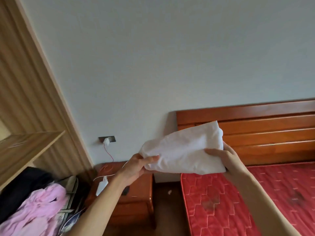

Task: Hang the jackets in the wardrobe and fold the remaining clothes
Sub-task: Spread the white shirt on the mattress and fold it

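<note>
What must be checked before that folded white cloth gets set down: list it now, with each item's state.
1. Left hand grips one end of the white cloth: ok.
2. Right hand grips the other end: ok.
3. Cloth folded into a compact bundle: ok.
4. Pink garment folded: not ok, it lies crumpled.
5. Free room on the wardrobe shelf: cannot tell, mostly out of view.

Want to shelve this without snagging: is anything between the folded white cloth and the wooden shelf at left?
Nothing visible. The left hand and right hand hold the white cloth in open air; the pink garment lies below the wooden shelf.
</note>
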Tool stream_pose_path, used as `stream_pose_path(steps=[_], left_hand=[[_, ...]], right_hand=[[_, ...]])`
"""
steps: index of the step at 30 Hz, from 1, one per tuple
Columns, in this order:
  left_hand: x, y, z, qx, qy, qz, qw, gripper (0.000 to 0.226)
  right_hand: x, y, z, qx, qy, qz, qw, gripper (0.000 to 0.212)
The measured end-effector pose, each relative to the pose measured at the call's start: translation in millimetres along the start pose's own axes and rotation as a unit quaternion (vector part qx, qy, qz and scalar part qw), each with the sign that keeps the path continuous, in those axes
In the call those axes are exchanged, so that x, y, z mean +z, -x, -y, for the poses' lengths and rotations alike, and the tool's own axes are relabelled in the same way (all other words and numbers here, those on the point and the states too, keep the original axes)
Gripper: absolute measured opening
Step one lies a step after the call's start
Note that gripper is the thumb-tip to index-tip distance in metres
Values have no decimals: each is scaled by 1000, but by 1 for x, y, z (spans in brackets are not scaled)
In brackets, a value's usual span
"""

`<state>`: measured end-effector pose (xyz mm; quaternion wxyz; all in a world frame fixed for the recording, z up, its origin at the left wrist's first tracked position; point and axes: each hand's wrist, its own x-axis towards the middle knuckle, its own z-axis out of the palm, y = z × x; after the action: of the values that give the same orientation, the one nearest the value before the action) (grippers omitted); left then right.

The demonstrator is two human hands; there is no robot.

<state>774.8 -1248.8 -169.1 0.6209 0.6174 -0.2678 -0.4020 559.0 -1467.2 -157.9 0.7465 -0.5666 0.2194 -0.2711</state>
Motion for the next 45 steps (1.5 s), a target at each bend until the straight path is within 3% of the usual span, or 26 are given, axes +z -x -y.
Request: stream_pose_path(steps=[2,5,7,11,14,20,25,30,35,40,42,43,45], left_hand=[[-38,9,-1,14,-51,-92,994,54],[-94,20,-5,37,-120,-257,958,61],[-124,33,-13,16,-119,-310,943,58],[-192,67,-22,23,50,-204,977,42],[-242,95,-17,74,77,-150,983,45],[-316,126,-3,133,96,-286,944,64],[-358,144,-3,175,175,-347,905,24],[-405,152,1,174,218,-426,861,21],[-444,155,-16,145,264,-414,859,28],[-474,136,-40,85,264,-409,869,58],[-485,127,-40,71,218,-447,865,59],[-493,124,-37,60,186,-472,860,71],[-508,119,-32,42,143,-527,836,76]], right_hand=[[41,-15,-9,0,-1,-3,1000,38],[109,-34,-22,-3,-10,-21,1000,35],[152,-45,-30,-14,-9,-32,999,30],[225,-68,-42,-29,-5,-45,999,26],[272,-81,-51,-23,10,-22,999,27],[359,-108,-77,21,-4,41,999,34],[427,-130,-100,64,-22,85,994,32],[491,-160,-116,53,-12,184,981,39],[547,-207,-129,50,-26,291,955,41],[598,-257,-139,68,-6,388,919,32],[617,-278,-142,87,3,413,907,32],[626,-290,-144,103,9,431,896,33],[642,-310,-146,148,21,487,860,37]])
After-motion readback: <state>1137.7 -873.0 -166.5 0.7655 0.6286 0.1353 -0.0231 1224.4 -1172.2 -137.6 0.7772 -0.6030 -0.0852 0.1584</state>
